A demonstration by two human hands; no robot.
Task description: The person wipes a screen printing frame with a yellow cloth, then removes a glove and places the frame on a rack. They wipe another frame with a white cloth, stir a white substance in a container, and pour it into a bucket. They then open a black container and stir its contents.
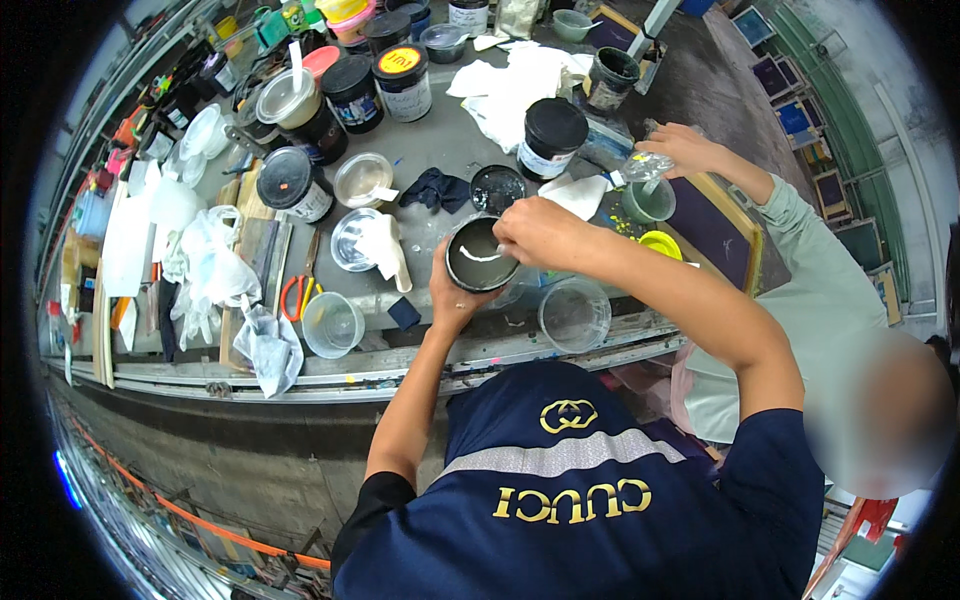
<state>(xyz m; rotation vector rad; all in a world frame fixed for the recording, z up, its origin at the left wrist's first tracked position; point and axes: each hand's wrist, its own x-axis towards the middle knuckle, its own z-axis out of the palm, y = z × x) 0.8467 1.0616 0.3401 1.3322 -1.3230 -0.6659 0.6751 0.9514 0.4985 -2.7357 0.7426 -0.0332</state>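
My left hand (455,292) is wrapped round the side of an open black jar (452,262) near the table's front edge. Dark grey stuff fills the jar, with a white streak (480,256) across its surface. Over the jar's right rim my right hand (540,232) is closed, fingertips pinched at the opening; whatever they hold is hidden. Just behind the jar lies a smeared black lid (497,188), with a crumpled dark cloth (434,190) to its left. Clear plastic tubs (350,240) stand left of the jar, and another clear tub (575,314) is at its right.
At the right, a co-worker's hand (685,150) holds a clear bottle (645,167) over a greenish cup (648,201). Lidded black jars (553,138) and white cloths (515,85) stand or lie farther back. Orange-handled scissors (293,297) and plastic bags (215,260) are left.
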